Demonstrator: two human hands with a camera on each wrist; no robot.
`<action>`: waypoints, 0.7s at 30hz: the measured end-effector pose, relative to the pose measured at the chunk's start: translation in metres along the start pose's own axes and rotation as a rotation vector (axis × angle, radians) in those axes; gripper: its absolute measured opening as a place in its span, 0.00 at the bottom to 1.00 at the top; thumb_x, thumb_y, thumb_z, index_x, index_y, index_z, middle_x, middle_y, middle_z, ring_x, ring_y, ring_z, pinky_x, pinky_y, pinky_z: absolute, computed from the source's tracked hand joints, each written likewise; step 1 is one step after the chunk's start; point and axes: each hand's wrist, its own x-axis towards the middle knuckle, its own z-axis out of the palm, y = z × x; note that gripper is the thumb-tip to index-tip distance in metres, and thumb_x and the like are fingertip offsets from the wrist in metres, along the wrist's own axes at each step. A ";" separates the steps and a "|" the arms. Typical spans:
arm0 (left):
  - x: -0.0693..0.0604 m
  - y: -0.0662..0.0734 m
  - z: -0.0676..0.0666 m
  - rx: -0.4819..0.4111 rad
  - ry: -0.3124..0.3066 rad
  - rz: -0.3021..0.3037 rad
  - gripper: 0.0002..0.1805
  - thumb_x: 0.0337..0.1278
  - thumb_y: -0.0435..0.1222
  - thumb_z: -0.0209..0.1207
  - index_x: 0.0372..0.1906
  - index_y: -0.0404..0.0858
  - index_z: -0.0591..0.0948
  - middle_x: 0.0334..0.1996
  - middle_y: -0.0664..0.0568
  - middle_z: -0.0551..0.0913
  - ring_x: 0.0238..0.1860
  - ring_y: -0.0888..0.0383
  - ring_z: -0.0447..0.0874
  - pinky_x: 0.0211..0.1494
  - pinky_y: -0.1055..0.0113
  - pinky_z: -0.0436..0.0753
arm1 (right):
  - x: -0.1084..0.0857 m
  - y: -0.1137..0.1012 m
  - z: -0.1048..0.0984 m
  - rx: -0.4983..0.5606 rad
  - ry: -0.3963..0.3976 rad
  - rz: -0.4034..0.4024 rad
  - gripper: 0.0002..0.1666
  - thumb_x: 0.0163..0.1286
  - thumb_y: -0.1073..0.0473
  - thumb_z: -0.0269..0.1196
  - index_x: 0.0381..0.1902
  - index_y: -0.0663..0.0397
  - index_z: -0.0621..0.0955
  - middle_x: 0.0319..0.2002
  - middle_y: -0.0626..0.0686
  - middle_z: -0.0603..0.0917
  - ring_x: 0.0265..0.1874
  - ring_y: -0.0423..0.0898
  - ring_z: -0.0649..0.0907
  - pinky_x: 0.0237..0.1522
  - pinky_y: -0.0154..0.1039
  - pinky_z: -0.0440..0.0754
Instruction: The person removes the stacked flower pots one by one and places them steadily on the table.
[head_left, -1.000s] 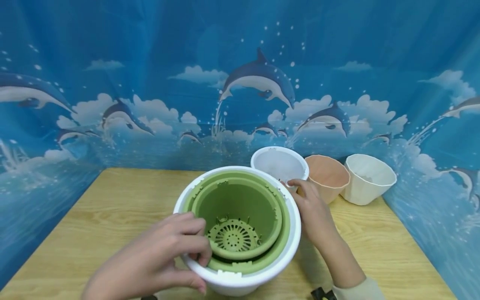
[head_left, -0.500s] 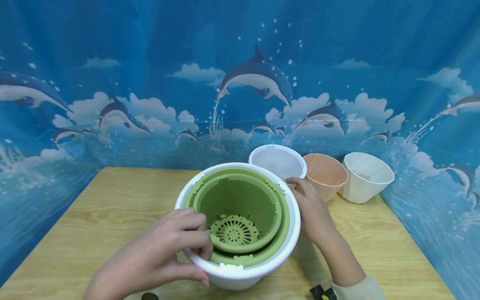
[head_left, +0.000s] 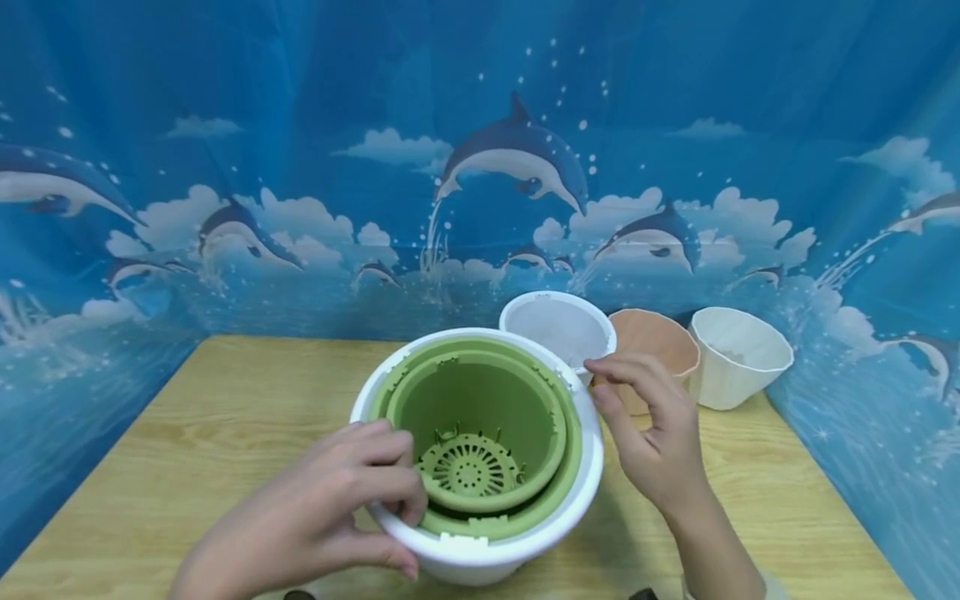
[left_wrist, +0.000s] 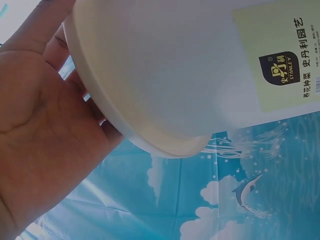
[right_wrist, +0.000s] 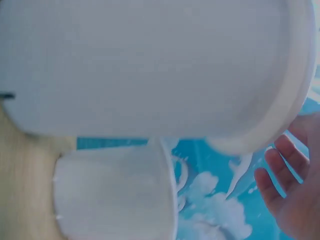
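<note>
Head: big pot (head_left: 472,573), likely light, stiff; hold by rim (head_left: 591,458).
Left hand (head_left: 345,496): pinching rim, eight o'clock.
Right hand (head_left: 663,446): fingers (right_wrist: 270,192) spread, two o'clock.

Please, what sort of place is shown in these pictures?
Probably an indoor tabletop workspace, perhaps set up for recording: a wood-patterned table, a dolphin-printed curtain behind and on both sides, and nested pots.

Large white pot (head_left: 472,556), round, thick-rimmed, was mouth upward, just in front of smaller white pot (head_left: 558,325). Side bore pale-green label (left_wrist: 250,45) with black STANLEY logo. Outer green pot (head_left: 573,454), notched at rim, sat nested inside; inner green pot (head_left: 480,396) sat within that, base pierced by radial slots.
</note>
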 end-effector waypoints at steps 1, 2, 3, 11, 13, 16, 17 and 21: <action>0.000 0.000 0.000 0.002 0.000 0.000 0.15 0.45 0.62 0.65 0.32 0.62 0.76 0.34 0.72 0.68 0.39 0.72 0.65 0.44 0.72 0.68 | 0.001 -0.005 0.001 0.018 -0.012 -0.018 0.10 0.69 0.64 0.64 0.45 0.64 0.85 0.43 0.59 0.85 0.48 0.44 0.82 0.55 0.33 0.78; 0.000 0.000 0.000 0.003 -0.002 -0.003 0.15 0.45 0.62 0.65 0.32 0.62 0.76 0.34 0.72 0.67 0.38 0.72 0.64 0.45 0.72 0.68 | 0.001 -0.010 0.002 0.038 -0.028 -0.040 0.11 0.69 0.62 0.64 0.45 0.64 0.85 0.43 0.59 0.85 0.48 0.45 0.82 0.56 0.34 0.77; 0.000 0.000 0.000 0.002 -0.002 -0.002 0.15 0.45 0.62 0.65 0.32 0.61 0.76 0.34 0.72 0.68 0.38 0.72 0.64 0.44 0.72 0.68 | 0.002 -0.015 0.003 0.057 -0.049 -0.062 0.12 0.69 0.60 0.65 0.45 0.64 0.85 0.43 0.59 0.84 0.49 0.45 0.82 0.57 0.34 0.77; 0.000 0.000 0.001 0.000 -0.009 -0.014 0.15 0.45 0.62 0.66 0.32 0.61 0.76 0.33 0.71 0.67 0.38 0.72 0.64 0.44 0.71 0.68 | 0.006 -0.042 0.011 0.168 -0.274 -0.257 0.16 0.69 0.53 0.66 0.49 0.56 0.85 0.46 0.55 0.84 0.50 0.49 0.80 0.59 0.36 0.74; 0.000 -0.001 0.001 -0.004 -0.003 -0.009 0.15 0.45 0.61 0.66 0.33 0.62 0.76 0.33 0.71 0.67 0.38 0.72 0.65 0.44 0.70 0.69 | 0.007 -0.044 0.013 0.177 -0.305 -0.311 0.15 0.70 0.52 0.66 0.48 0.55 0.85 0.45 0.54 0.85 0.49 0.50 0.81 0.58 0.38 0.75; 0.000 -0.001 0.002 -0.002 -0.008 -0.018 0.15 0.45 0.62 0.65 0.33 0.62 0.76 0.34 0.72 0.67 0.38 0.72 0.65 0.44 0.70 0.69 | 0.008 -0.045 0.015 0.165 -0.325 -0.366 0.14 0.70 0.51 0.65 0.45 0.55 0.86 0.42 0.53 0.86 0.46 0.50 0.82 0.54 0.39 0.78; 0.000 -0.001 0.002 0.001 -0.009 -0.018 0.15 0.45 0.62 0.65 0.33 0.63 0.76 0.34 0.72 0.67 0.38 0.72 0.65 0.44 0.70 0.69 | 0.008 -0.046 0.015 0.158 -0.333 -0.375 0.14 0.70 0.51 0.65 0.45 0.55 0.86 0.42 0.52 0.86 0.45 0.49 0.82 0.53 0.39 0.78; 0.000 -0.001 0.002 0.004 -0.019 -0.028 0.15 0.45 0.62 0.65 0.33 0.63 0.76 0.34 0.72 0.67 0.38 0.73 0.64 0.45 0.70 0.69 | 0.006 -0.048 0.015 0.113 -0.389 -0.372 0.15 0.72 0.48 0.63 0.47 0.52 0.86 0.43 0.50 0.87 0.47 0.47 0.83 0.53 0.40 0.78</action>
